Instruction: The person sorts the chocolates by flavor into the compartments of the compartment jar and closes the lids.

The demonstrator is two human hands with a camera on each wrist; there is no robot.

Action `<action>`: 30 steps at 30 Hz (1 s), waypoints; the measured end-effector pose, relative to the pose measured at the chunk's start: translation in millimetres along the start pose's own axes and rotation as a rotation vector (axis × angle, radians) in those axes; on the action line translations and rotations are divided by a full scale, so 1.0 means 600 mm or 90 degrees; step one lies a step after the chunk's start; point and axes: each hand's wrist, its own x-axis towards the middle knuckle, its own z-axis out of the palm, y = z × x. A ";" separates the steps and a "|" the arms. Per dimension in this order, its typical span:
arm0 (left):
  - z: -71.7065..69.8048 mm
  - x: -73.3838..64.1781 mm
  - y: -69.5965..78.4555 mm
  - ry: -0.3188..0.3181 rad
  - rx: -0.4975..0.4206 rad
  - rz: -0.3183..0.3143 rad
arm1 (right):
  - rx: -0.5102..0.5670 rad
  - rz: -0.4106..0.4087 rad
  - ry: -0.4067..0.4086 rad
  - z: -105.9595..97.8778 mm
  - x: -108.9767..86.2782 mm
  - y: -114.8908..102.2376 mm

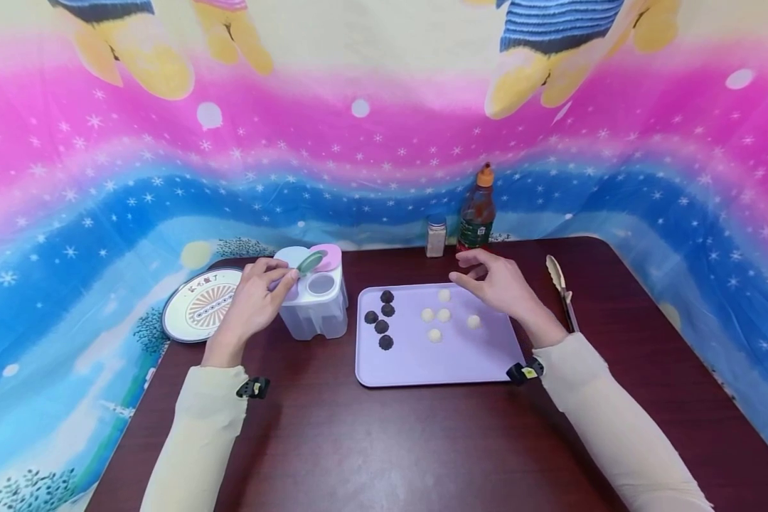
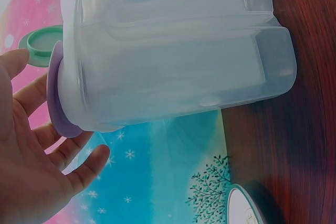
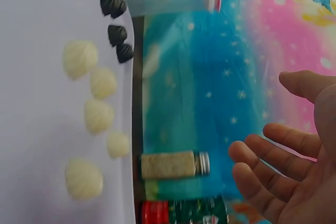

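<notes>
My left hand pinches a small round green lid between thumb and fingertips, tilted above a translucent storage container. The container's top has a pink lid, a pale blue lid and one uncovered round opening. A purple lid sits on it beside the left fingers in the left wrist view. My right hand hovers over the back right of a lilac tray, fingers relaxed and holding nothing. Several black pleated bun-like pieces and several white ones lie on the tray.
A patterned plate lies left of the container. Behind the tray stand a small shaker jar and a sauce bottle with an orange cap. Tongs lie to the right. A printed cloth hangs around the dark table.
</notes>
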 end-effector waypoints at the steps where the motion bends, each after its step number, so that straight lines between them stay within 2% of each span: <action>1: 0.000 0.000 0.000 -0.001 0.000 -0.001 | -0.005 0.004 0.004 -0.003 -0.002 0.006; 8: -0.001 0.000 -0.001 -0.012 0.007 -0.005 | -0.045 0.033 0.034 -0.020 -0.020 0.048; 20: -0.002 0.001 -0.002 -0.017 0.003 -0.008 | -0.067 0.154 0.047 -0.047 -0.049 0.102; 27: -0.004 0.001 -0.001 -0.018 0.003 -0.004 | -0.105 0.163 0.050 -0.061 -0.066 0.123; 30: -0.003 0.003 -0.003 -0.014 0.003 0.001 | -0.118 0.188 0.043 -0.067 -0.072 0.133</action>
